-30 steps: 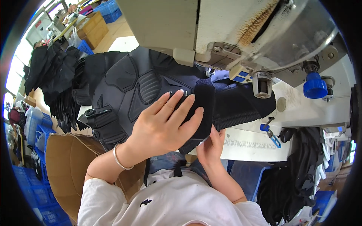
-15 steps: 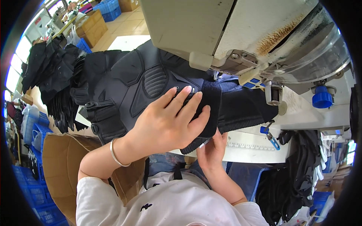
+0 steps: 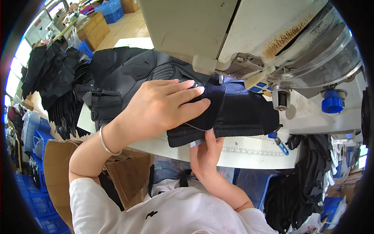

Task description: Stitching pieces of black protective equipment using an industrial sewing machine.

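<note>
A black padded fabric piece [image 3: 128,74] with moulded panels and side straps lies across the white sewing machine table [image 3: 249,152]. Its right end, a dark flap and a ribbed elastic band [image 3: 237,130], sits below the needle area of the sewing machine [image 3: 187,31]. My left hand [image 3: 163,103] rests on top of the piece, fingers stretched toward the flap by the needle. At the near edge, my right hand [image 3: 205,154] pinches the elastic band, thumb upward and the other fingers partly hidden underneath. A small whitish tag [image 3: 197,143] shows beside that thumb.
Blue-handled thread snips [image 3: 281,145] lie at the table's right. Black pieces [image 3: 54,85] are stacked at left; more dark fabric [image 3: 304,175] hangs at right. An open cardboard box [image 3: 58,171] stands near my left arm, with blue crates [image 3: 35,195] beyond it.
The padded piece has shifted and turned slightly, its elastic band now straighter along the near edge. Both hands have moved a little to the left, the right one also slightly away from me.
</note>
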`<move>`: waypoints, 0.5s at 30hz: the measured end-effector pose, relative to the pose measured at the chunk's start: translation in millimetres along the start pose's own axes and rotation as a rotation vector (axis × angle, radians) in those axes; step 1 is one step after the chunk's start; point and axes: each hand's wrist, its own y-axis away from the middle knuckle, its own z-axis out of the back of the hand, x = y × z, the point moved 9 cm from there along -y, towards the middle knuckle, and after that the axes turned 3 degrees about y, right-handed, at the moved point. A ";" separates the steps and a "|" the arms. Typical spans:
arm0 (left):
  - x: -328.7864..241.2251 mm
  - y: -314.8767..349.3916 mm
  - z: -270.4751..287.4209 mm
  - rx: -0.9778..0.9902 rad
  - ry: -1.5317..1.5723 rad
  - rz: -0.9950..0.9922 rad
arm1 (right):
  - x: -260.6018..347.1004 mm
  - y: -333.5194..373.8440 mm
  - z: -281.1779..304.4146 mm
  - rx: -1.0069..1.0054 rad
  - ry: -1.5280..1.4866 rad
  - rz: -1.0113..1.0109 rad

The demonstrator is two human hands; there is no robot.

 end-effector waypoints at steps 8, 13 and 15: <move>10.4 6.4 -6.6 -0.007 0.083 0.048 | 0.5 -2.5 -1.7 -0.029 0.098 0.054; 9.6 5.9 -7.4 -0.025 0.099 0.057 | 3.2 -1.9 -0.3 -0.048 0.039 -0.005; 9.6 6.5 -8.0 -0.036 0.101 0.056 | 6.0 -2.3 -1.0 -0.051 0.046 0.011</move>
